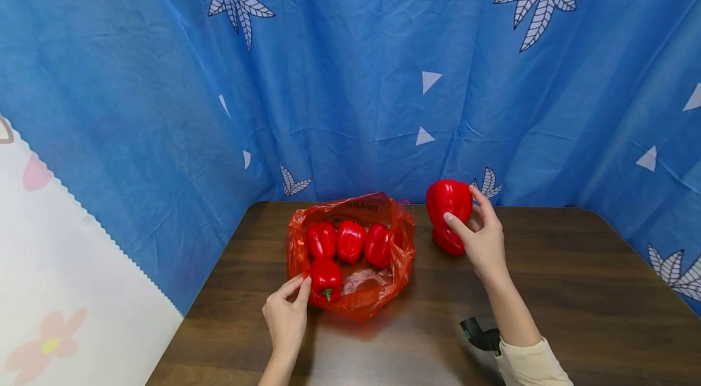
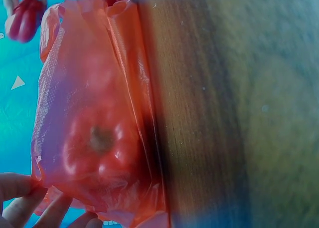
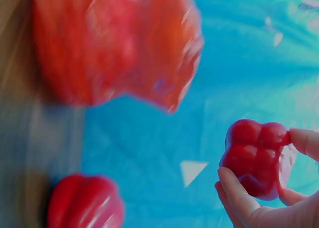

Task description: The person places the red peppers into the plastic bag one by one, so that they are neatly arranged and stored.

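My right hand grips a glossy red bell pepper above the table, right of the bag; in the right wrist view fingers and thumb wrap the pepper. Below it a second red bell pepper lies on the table, partly hidden. My left hand pinches the near left rim of an orange-red plastic bag, whose mouth gapes upward. Inside sit several red bell peppers, one near the left hand with its green stem showing. In the left wrist view a pepper shows through the film.
A brown wooden table carries everything. Blue patterned curtain hangs behind and beside it, with white cloth at the left. A dark strap-like device sits by the right wrist.
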The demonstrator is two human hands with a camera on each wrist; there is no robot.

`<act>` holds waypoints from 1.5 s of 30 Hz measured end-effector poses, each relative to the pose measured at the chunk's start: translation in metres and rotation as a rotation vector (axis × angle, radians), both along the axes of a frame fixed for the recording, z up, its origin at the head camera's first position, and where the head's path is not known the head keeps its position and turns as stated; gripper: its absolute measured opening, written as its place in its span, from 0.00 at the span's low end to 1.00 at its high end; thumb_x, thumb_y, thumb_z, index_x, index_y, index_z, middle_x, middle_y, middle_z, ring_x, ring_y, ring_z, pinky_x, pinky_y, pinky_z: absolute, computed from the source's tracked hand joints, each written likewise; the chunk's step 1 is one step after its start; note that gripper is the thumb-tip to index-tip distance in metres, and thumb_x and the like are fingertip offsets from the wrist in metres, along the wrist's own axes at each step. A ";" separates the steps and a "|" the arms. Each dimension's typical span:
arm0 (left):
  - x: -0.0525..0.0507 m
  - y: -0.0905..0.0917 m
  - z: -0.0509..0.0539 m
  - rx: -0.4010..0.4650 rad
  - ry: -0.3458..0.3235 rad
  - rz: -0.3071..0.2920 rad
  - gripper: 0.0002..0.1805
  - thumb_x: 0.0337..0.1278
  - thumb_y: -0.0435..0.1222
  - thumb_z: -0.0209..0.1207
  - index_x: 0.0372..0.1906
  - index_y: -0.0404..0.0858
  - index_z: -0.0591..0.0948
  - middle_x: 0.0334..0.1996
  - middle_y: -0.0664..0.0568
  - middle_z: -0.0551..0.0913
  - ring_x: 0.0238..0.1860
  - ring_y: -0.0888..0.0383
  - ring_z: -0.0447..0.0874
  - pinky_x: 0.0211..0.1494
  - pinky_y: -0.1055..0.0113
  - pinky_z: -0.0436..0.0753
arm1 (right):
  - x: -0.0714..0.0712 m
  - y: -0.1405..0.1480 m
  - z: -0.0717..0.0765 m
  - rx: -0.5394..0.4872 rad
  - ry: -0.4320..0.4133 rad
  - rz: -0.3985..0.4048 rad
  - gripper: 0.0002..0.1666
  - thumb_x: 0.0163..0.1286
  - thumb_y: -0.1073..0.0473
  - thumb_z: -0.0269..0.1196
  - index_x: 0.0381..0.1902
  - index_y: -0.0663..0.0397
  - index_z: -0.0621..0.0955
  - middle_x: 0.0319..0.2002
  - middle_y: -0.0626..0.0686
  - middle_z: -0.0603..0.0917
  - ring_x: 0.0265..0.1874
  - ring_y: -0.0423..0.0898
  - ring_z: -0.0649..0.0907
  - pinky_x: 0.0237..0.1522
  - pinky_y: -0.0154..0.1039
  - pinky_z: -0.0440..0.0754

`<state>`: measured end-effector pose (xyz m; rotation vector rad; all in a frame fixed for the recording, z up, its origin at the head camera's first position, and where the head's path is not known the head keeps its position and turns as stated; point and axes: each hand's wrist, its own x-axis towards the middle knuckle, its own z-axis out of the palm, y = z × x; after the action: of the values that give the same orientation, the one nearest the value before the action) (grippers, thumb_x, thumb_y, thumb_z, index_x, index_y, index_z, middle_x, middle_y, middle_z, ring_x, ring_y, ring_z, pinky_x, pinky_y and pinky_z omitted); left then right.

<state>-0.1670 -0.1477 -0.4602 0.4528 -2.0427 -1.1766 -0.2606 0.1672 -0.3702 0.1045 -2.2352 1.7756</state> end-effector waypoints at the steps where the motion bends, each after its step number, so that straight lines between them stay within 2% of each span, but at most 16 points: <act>1: 0.000 0.000 0.000 0.000 0.000 0.002 0.06 0.50 0.33 0.70 0.33 0.35 0.90 0.36 0.49 0.90 0.39 0.50 0.90 0.40 0.86 0.74 | 0.002 -0.005 0.002 -0.002 0.016 0.008 0.46 0.67 0.54 0.65 0.77 0.37 0.55 0.69 0.59 0.67 0.65 0.62 0.73 0.54 0.50 0.77; 5: 0.000 0.000 0.000 -0.006 0.000 0.009 0.06 0.50 0.33 0.70 0.33 0.35 0.90 0.36 0.49 0.90 0.39 0.50 0.90 0.42 0.74 0.81 | 0.010 -0.022 0.007 -0.004 0.062 0.037 0.45 0.66 0.57 0.66 0.76 0.40 0.58 0.67 0.59 0.70 0.62 0.60 0.76 0.51 0.45 0.79; 8: 0.000 0.000 0.001 -0.010 0.000 0.013 0.06 0.49 0.33 0.70 0.33 0.35 0.90 0.36 0.49 0.90 0.40 0.50 0.90 0.44 0.65 0.81 | 0.013 -0.033 0.007 -0.013 0.070 0.067 0.45 0.65 0.57 0.67 0.76 0.41 0.60 0.66 0.59 0.72 0.60 0.59 0.78 0.49 0.42 0.81; 13: 0.000 0.001 0.001 -0.010 -0.003 0.012 0.06 0.50 0.33 0.70 0.33 0.35 0.90 0.36 0.48 0.90 0.40 0.50 0.90 0.44 0.63 0.82 | 0.019 -0.054 0.004 -0.024 0.060 0.139 0.45 0.64 0.56 0.68 0.75 0.38 0.61 0.66 0.57 0.72 0.58 0.58 0.79 0.48 0.45 0.84; 20: 0.000 0.001 0.002 -0.014 -0.003 0.011 0.06 0.50 0.33 0.70 0.33 0.34 0.90 0.36 0.48 0.90 0.41 0.49 0.90 0.47 0.56 0.81 | 0.031 -0.088 0.001 -0.008 0.072 0.222 0.45 0.61 0.58 0.70 0.73 0.35 0.64 0.64 0.55 0.74 0.55 0.56 0.81 0.47 0.50 0.85; 26: 0.001 0.001 0.002 -0.019 -0.005 0.014 0.05 0.50 0.32 0.70 0.33 0.35 0.90 0.35 0.48 0.90 0.40 0.49 0.90 0.46 0.56 0.81 | 0.036 -0.114 -0.007 0.015 0.087 0.252 0.44 0.59 0.57 0.72 0.71 0.34 0.66 0.64 0.56 0.75 0.55 0.57 0.81 0.45 0.48 0.86; 30: 0.000 0.001 0.001 -0.021 0.000 0.011 0.05 0.49 0.32 0.70 0.33 0.35 0.90 0.35 0.48 0.91 0.40 0.49 0.90 0.47 0.56 0.81 | 0.037 -0.126 -0.015 0.044 0.088 0.265 0.44 0.59 0.56 0.72 0.70 0.32 0.67 0.64 0.53 0.75 0.53 0.55 0.82 0.44 0.45 0.87; 35: 0.000 0.001 0.001 -0.028 0.005 0.011 0.05 0.49 0.32 0.70 0.33 0.35 0.90 0.35 0.49 0.91 0.40 0.50 0.90 0.46 0.57 0.81 | 0.034 -0.134 -0.028 0.098 0.087 0.260 0.44 0.58 0.56 0.73 0.70 0.36 0.68 0.64 0.52 0.75 0.57 0.54 0.80 0.42 0.44 0.87; 40: 0.000 0.001 0.001 -0.027 0.004 0.012 0.05 0.49 0.32 0.70 0.32 0.36 0.91 0.35 0.49 0.91 0.40 0.50 0.90 0.46 0.61 0.80 | 0.030 -0.138 -0.040 0.171 0.082 0.256 0.43 0.57 0.56 0.73 0.70 0.41 0.69 0.63 0.55 0.76 0.57 0.57 0.79 0.42 0.46 0.87; 45: 0.000 0.002 0.001 -0.023 0.001 0.012 0.05 0.49 0.32 0.70 0.32 0.36 0.91 0.35 0.49 0.91 0.41 0.50 0.90 0.47 0.61 0.81 | 0.026 -0.141 -0.051 0.266 0.059 0.235 0.43 0.57 0.54 0.73 0.69 0.43 0.69 0.63 0.57 0.77 0.57 0.58 0.78 0.48 0.55 0.84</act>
<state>-0.1666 -0.1460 -0.4591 0.4519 -2.0481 -1.1446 -0.2345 0.0261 -0.4209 0.4859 -2.4890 1.5459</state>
